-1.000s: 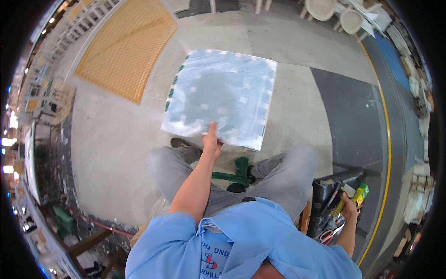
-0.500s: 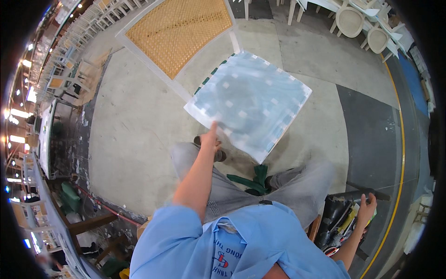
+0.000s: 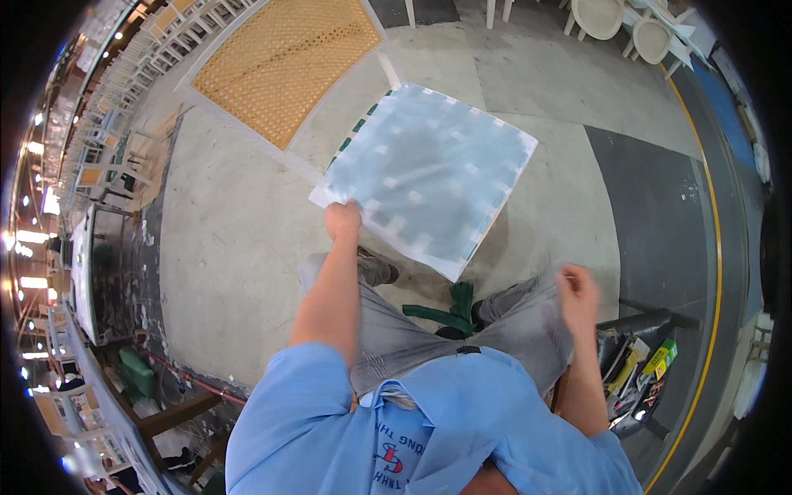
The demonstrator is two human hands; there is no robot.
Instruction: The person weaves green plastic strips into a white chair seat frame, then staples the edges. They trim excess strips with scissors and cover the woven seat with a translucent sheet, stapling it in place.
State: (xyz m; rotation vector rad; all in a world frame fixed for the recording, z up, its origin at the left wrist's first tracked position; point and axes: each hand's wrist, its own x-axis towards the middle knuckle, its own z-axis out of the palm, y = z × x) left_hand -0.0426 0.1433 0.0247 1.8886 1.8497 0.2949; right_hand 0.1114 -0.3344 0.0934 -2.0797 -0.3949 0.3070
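Note:
A white chair frame point(image 3: 301, 167) with a woven cane back point(image 3: 285, 70) stands in front of me. Over its seat lies a pale blue sheet point(image 3: 429, 157) with white squares and a white border. My left hand point(image 3: 342, 219) is closed on the sheet's near left edge, thumb on top. Raised above my right thigh, my right hand point(image 3: 579, 295) is away from the chair. Its fingers are curled together, and what they hold, if anything, is too small to make out. Dark green wrapping point(image 3: 356, 125) shows along the seat's far left edge.
Beside my right leg, a black tool tray point(image 3: 631, 375) holds several tools and a yellow-green box point(image 3: 661, 359). Green strips point(image 3: 450, 313) are between my feet. A long table point(image 3: 82, 264) stands at left. Rows of chairs fill the far left; pale round seats point(image 3: 598, 16) are at far right.
My right hand has come up out of the tool tray to above my right thigh. The left hand, earlier pointing at the sheet's edge, has closed on it. The view has shifted slightly.

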